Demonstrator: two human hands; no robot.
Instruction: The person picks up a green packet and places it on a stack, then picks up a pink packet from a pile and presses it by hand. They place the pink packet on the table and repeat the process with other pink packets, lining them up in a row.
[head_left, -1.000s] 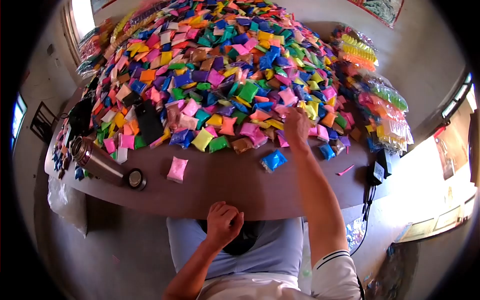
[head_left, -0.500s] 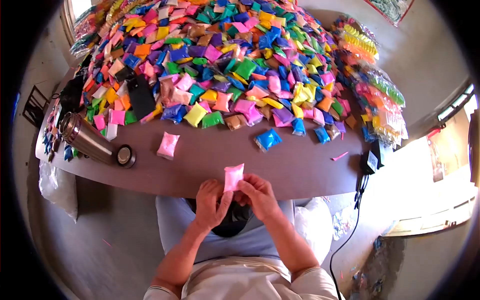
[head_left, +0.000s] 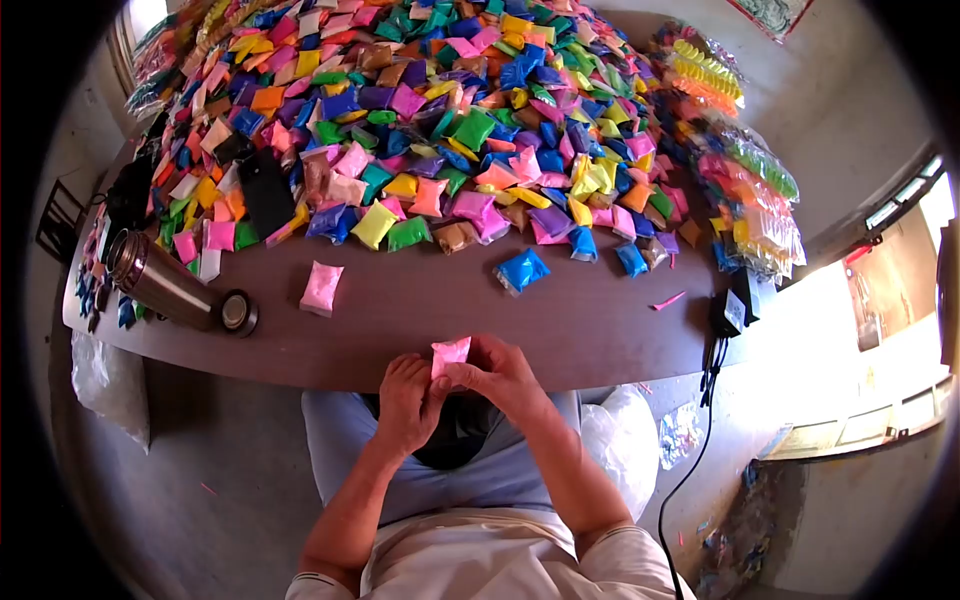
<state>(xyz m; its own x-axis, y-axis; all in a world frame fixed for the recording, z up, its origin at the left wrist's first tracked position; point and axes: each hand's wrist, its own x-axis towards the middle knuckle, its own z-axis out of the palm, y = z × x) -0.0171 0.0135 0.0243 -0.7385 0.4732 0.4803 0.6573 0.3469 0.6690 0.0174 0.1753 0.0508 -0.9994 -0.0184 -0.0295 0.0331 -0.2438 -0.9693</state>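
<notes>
A small pink packet (head_left: 451, 352) is held up at the table's near edge, between my two hands. My right hand (head_left: 503, 378) pinches its right side, with the thumb across the lower front. At the packet's lower left, my left hand (head_left: 408, 402) is closed, its fingers curled and its thumb against the bottom edge; part of its grip is hidden. Another pink packet (head_left: 321, 288) lies flat on the table beyond my left hand. A blue packet (head_left: 521, 271) rests farther out, to the right.
A large heap of colourful packets (head_left: 400, 130) covers the table's far side, with a black phone (head_left: 268, 195) on it. A steel flask (head_left: 165, 282) and its lid (head_left: 238, 312) are at left. Black adapters with cables (head_left: 728, 312) sit at the right edge, near a pink strip (head_left: 668, 300).
The right hand has shifted left and turned over the packet, covering more of it. The packet has tilted and sits slightly lower and farther left. The camera view has moved a little.
</notes>
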